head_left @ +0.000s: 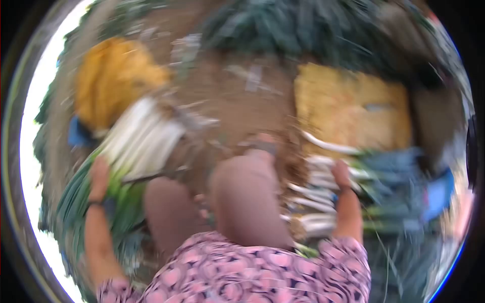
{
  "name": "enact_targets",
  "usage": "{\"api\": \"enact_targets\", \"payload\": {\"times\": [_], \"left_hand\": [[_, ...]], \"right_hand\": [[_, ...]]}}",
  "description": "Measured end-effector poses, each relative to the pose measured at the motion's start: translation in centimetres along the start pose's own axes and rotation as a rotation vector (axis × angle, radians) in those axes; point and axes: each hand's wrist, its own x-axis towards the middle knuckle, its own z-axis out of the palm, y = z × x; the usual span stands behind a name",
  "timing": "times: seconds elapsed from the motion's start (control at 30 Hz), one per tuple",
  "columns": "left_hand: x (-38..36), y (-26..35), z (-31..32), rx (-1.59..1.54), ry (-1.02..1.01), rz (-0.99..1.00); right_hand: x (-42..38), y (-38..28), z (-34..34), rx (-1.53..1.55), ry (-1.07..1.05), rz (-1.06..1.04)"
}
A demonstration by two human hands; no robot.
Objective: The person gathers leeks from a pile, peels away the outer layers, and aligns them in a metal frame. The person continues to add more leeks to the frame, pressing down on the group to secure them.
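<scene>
Motion blur smears the whole view. My left hand [99, 174] rests against the near side of a bundle of leeks [144, 134], where white stalks turn green. Its fingers are too blurred to show whether they grip. On the other side, my right hand [341, 172] is over a looser row of leeks [316, 199], white ends pointing left and leaves to the right. Whether it has closed on a stalk is smeared out. A single curved white leek [331, 145] lies just beyond it, along the near edge of a yellow slab-like thing [353, 108].
A yellow cloth-like heap [113, 83] sits beyond the left bundle, with something blue [80, 132] beside it. A large pile of green leaves [293, 30] spans the far side. Bare soil [227, 101] with scraps lies between. My knees [245, 197] are in the middle.
</scene>
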Motion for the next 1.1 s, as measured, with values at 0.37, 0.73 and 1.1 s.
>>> {"api": "enact_targets", "payload": {"times": [0.37, 0.73, 1.1], "left_hand": [[4.0, 0.9, -3.8, -0.246, -0.014, -0.361], [2.6, 4.9, -2.8, -0.216, 0.181, -0.174], [1.4, -2.6, -16.9, -0.895, -0.348, -0.098]], "right_hand": [[-6.7, -3.6, -12.8, 0.334, 0.09, 0.151], [-2.4, -6.6, -26.6, 0.424, 0.484, 0.086], [-1.7, -12.4, -26.9, 0.525, 0.443, -0.17]]}}
